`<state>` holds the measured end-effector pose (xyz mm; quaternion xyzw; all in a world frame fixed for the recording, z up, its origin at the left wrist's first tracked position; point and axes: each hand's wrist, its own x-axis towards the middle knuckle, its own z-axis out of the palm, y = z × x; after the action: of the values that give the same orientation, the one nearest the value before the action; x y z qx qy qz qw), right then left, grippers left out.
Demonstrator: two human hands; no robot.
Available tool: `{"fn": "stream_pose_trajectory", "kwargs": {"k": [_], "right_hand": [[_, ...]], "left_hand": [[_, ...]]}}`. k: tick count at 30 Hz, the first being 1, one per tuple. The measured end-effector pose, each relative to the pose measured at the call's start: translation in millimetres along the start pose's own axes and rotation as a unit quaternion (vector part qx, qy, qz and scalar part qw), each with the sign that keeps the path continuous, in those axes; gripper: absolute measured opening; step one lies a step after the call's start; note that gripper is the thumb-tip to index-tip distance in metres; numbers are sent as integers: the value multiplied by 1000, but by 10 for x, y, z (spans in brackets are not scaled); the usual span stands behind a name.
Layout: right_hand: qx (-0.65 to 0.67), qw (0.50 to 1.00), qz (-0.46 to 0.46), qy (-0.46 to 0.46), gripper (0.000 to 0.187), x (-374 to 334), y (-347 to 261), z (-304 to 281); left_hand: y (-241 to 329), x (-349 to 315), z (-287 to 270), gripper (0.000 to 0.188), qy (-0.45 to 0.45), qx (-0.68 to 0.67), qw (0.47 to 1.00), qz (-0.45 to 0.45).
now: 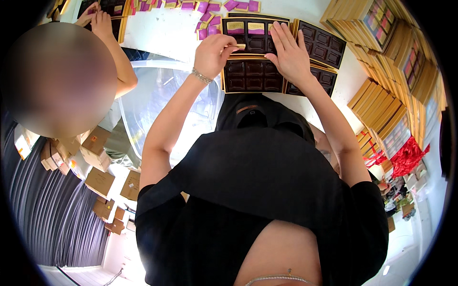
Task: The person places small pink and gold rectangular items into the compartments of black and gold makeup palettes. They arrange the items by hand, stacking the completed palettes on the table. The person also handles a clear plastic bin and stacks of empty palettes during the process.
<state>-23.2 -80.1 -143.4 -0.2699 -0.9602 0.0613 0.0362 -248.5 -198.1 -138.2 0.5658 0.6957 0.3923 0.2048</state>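
My left hand pinches a small gold-edged wrapped chocolate over the front left compartment of a dark brown box tray. In that tray's back row lie purple-and-gold wrapped chocolates; one at the right is partly under my fingers. My right hand lies flat with fingers stretched over the tray's right end, its palm hiding part of the neighbouring trays. Nearer me is another brown tray with bare compartments. Two more such trays, one at the far right and one nearer, adjoin them.
Loose purple wrapped chocolates are scattered on the white table at the back. A translucent plastic bin stands left of me. Gold-edged boxes are stacked at the right. At the far left, another person's hands work over a tray.
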Motion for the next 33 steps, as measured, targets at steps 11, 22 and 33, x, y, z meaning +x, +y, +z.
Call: {"fn": "stream_pose_trajectory", "kwargs": {"k": [11, 22, 33], "right_hand": [[86, 992, -93, 3, 63, 251, -129, -95], [117, 967, -192, -115, 44, 1985, 316, 387], [401, 909, 45, -101, 35, 1885, 340, 515]], "left_hand": [[81, -677, 147, 21, 28, 2, 994, -107], [-57, -493, 61, 22, 68, -16, 993, -97], [-1318, 765, 295, 48, 95, 284, 942, -154]]}}
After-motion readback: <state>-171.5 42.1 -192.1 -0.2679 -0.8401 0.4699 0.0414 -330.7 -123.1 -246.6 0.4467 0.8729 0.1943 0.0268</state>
